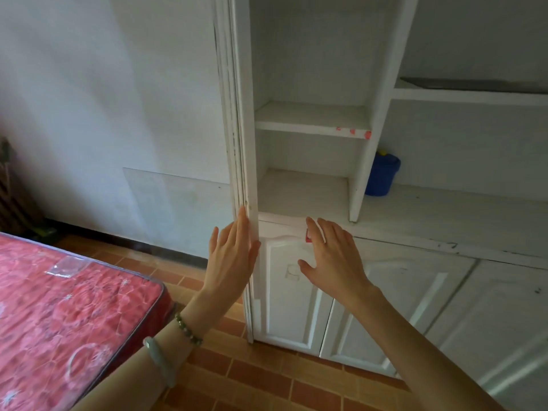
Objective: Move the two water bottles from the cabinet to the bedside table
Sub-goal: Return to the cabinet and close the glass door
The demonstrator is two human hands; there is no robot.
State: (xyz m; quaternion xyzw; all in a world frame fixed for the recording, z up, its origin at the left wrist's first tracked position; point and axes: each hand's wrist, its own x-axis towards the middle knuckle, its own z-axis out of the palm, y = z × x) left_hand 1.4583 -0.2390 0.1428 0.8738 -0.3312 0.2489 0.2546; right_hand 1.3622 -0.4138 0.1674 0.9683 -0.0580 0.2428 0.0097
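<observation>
A white cabinet (311,126) with open shelves above and shut lower doors (290,295) fills the right half of the view. No water bottle shows on the shelves I can see, and no bedside table is in view. My left hand (231,256) is raised with fingers apart, its fingertips against the cabinet's left upright edge. My right hand (329,256) hovers open in front of the top of the leftmost lower door, partly covering a small red tag (308,236). Both hands hold nothing.
A blue bucket-like container (382,173) stands on the wide shelf behind the divider. A bed with a red patterned mattress (65,307) in plastic wrap lies at lower left. Orange floor tiles (252,378) run between bed and cabinet. A dark object (474,84) lies on the upper right shelf.
</observation>
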